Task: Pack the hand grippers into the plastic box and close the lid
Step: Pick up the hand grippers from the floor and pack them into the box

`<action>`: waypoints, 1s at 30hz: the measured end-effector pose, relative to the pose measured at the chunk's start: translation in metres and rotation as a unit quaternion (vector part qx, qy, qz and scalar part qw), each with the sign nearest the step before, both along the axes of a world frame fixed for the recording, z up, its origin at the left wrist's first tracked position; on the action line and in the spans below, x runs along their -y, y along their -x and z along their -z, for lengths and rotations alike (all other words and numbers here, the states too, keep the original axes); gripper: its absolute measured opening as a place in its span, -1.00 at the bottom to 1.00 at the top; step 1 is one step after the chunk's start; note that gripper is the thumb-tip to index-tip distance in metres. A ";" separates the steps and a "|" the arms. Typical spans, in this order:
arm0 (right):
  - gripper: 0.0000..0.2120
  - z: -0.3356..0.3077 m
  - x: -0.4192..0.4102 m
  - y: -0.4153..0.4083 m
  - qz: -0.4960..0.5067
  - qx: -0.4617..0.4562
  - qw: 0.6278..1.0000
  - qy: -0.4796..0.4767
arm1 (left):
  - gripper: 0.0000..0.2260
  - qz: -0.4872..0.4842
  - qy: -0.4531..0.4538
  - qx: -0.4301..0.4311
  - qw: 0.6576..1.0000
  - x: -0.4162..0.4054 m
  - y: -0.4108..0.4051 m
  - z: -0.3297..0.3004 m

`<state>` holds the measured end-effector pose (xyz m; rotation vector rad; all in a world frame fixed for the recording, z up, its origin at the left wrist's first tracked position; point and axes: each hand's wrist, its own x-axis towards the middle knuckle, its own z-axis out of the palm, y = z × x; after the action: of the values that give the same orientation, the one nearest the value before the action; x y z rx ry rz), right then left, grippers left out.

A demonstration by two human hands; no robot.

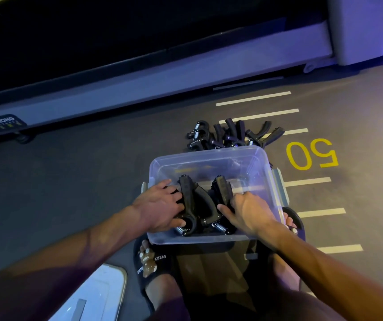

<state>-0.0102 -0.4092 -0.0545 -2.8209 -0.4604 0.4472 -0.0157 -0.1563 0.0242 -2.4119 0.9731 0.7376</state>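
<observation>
1. Inside the plastic box, two hand grippers lie side by side, handles pointing away from the person, springs nearest.
2. Left hand and right hand press on them, fingers spread, not clamped.
3. Rigid and probably fairly heavy; best taken by the handles.
4. Beyond the box, a pile of grippers waits; the lid lies nearer than the box, to its left.

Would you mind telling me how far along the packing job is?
Done: two hand grippers lie in the plastic box. In hand: the left hand and right hand are settling them. Left: the pile of grippers behind the box, and the lid on the floor.
</observation>
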 end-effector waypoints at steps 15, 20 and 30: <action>-0.52 -0.011 0.008 -0.016 0.082 -0.053 0.986 -0.134 | -0.64 0.004 0.244 0.051 0.968 -0.012 -0.121 -0.025; -0.73 -0.030 0.009 -0.034 0.095 -0.047 0.956 -0.273 | -0.88 -0.275 0.221 0.037 0.935 0.001 -0.211 0.039; -0.75 -0.035 0.014 -0.043 0.082 -0.081 0.941 -0.317 | -0.77 -0.398 0.116 -0.022 0.910 0.001 -0.252 0.114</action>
<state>0.0330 -0.4233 -0.0191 -2.1576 -0.2666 0.4009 0.2367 -0.1572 -0.0901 -3.0222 0.0292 0.9741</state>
